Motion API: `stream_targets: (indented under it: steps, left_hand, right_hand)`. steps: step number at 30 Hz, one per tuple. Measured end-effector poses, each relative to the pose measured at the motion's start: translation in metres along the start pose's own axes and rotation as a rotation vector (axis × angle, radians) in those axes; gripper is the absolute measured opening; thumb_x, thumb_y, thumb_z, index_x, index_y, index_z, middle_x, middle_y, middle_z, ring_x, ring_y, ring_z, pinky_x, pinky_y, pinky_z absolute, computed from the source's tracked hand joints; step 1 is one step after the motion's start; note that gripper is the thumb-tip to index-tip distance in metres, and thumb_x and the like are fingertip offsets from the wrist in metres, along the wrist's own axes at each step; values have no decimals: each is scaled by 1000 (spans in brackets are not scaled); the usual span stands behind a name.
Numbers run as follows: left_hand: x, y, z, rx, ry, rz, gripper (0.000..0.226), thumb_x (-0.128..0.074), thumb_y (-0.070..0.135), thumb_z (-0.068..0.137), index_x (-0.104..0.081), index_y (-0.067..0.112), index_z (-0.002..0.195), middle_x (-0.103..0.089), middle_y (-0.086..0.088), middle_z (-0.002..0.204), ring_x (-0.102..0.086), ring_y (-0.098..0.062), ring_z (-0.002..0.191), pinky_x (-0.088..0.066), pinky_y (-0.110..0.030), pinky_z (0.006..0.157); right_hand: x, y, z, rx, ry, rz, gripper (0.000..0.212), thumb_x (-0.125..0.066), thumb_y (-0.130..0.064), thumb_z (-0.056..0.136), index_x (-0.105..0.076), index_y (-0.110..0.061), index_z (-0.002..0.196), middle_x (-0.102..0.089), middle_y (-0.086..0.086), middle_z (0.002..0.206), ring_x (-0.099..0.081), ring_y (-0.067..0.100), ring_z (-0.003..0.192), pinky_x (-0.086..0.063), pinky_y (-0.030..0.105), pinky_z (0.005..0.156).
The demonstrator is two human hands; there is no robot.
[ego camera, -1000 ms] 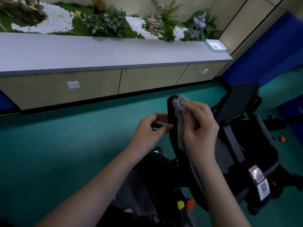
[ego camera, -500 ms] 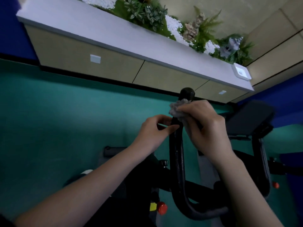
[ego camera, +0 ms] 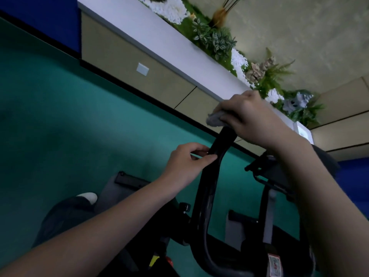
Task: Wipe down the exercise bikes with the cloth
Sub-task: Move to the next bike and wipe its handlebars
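1. Taking the upright black handlebar (ego camera: pixel 214 172) as our landmark, we start to its left: our left hand (ego camera: pixel 187 166) is curled with thumb and fingers pinched against the bar's near edge, about midway up its straight part, steadying it.
2. At the very top of that bar, our right hand (ego camera: pixel 253 118) is closed around the grey cloth (ego camera: pixel 215 117), pressing it over the bar's tip; a fold of cloth sticks out on the left side of the hand.
3. A moment ago the cloth sat lower on the bar with the rounded tip bare above it; now the cloth covers the tip. We judge this grip is nearly wiped from bottom to top.
4. Right of the landmark stands a second black upright (ego camera: pixel 265 206) of the exercise bike (ego camera: pixel 219 248); we judge it is not yet done.
5. Our count: two hands, one cloth, two handlebar uprights in view. Whether a second bike is here we cannot tell.
6. Beyond the bar runs a long cabinet (ego camera: pixel 139 62) with plants on top, over the green floor (ego camera: pixel 50 116).
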State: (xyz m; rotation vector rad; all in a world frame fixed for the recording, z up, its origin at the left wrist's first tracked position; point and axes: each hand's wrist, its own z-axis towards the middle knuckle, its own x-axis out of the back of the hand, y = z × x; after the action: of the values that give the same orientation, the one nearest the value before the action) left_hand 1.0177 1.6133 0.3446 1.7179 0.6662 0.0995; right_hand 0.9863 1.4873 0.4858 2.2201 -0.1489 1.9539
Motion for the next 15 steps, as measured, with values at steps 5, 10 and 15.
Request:
stream_targets:
  steps: [5, 10, 15]
  left_hand:
    - [-1, -1, -3, 26, 2, -88, 12, -77, 31, 73, -69, 31, 82, -69, 11, 81, -64, -10, 75, -51, -33, 82]
    - [0, -1, -7, 45, -8, -145, 10, -74, 23, 80, -67, 30, 82, -68, 11, 81, -63, -10, 76, -50, -29, 80]
    - [2, -3, -7, 63, -17, -144, 8, -74, 25, 79, -68, 28, 84, -65, 11, 77, -57, -7, 69, -44, -25, 73]
  right_hand:
    - [-4, -8, 12, 24, -288, 24, 19, -55, -12, 90, -70, -17, 102, -73, 2, 93, -64, 23, 88, -44, 28, 74]
    - [0, -9, 25, -9, -245, -110, 18, -52, -13, 91, -67, -12, 99, -64, 7, 77, -58, 30, 78, -41, 33, 66]
    - [-5, -27, 28, -35, -457, -279, 19, -53, -19, 87, -67, -12, 99, -67, 10, 91, -60, 31, 89, -43, 34, 72]
